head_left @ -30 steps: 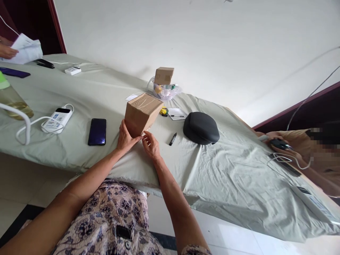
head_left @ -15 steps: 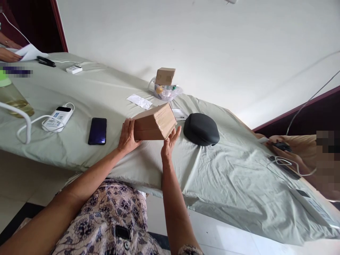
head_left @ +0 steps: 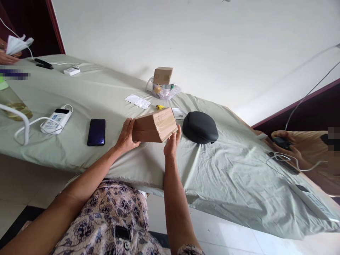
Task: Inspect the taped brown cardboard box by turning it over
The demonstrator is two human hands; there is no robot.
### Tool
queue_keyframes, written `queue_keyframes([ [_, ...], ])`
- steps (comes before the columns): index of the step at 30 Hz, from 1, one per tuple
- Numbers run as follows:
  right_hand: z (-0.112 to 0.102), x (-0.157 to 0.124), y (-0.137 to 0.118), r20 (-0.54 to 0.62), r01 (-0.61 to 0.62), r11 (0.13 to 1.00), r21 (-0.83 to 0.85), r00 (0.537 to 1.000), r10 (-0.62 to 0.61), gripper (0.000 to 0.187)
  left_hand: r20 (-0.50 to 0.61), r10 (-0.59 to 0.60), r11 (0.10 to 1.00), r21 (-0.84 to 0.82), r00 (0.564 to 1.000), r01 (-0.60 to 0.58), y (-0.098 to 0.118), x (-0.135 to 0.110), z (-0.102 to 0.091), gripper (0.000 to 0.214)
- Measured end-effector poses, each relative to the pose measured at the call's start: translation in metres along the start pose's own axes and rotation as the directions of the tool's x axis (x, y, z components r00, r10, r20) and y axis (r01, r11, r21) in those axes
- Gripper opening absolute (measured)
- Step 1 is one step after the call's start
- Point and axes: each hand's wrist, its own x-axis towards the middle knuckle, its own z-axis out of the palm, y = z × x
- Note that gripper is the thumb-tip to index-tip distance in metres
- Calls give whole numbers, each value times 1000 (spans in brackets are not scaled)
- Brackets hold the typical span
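A brown cardboard box (head_left: 148,127) with clear tape on its end is held tilted just above the cloth-covered table (head_left: 148,161). My left hand (head_left: 126,136) grips its left end, the thumb along the lower edge. At the right end my right hand (head_left: 172,141) holds the lower edge, its fingers partly behind the box. Right of the box lies a black hard case (head_left: 200,127). Behind it, a yellow object (head_left: 160,107) and a white item (head_left: 177,113) are partly hidden by the box.
Left of my hands are a phone (head_left: 96,132), a white power bank (head_left: 56,121) and a bottle (head_left: 14,101). Farther back are a paper slip (head_left: 138,101) and a bag (head_left: 164,93) beneath a smaller box (head_left: 163,75). Other people sit at both ends.
The box has turned and dropped slightly, baring the yellow object behind it. My right fingers have closed in on its end. At far left, another person's hands have lifted and gathered the white sheet.
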Motion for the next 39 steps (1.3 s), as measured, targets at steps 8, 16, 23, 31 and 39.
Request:
queue_keyframes([
  [8,-6,11,5,-47,-102,990,102,993,107,81,46,42,994,-105,998,-37,-1,0,1,107],
  [16,-1,7,10,-17,-170,984,57,985,171,59,96,-207,852,-472,974,228,8,-2,1,114],
  [23,3,-3,2,60,-223,973,-57,972,227,61,228,-336,644,-653,914,399,8,5,-2,114],
  [31,8,-5,7,128,-179,978,-108,973,193,75,243,-475,499,-717,845,487,6,5,1,106],
  [39,30,-25,23,333,102,948,-300,943,4,142,262,-577,435,-702,773,563,8,4,1,123],
])
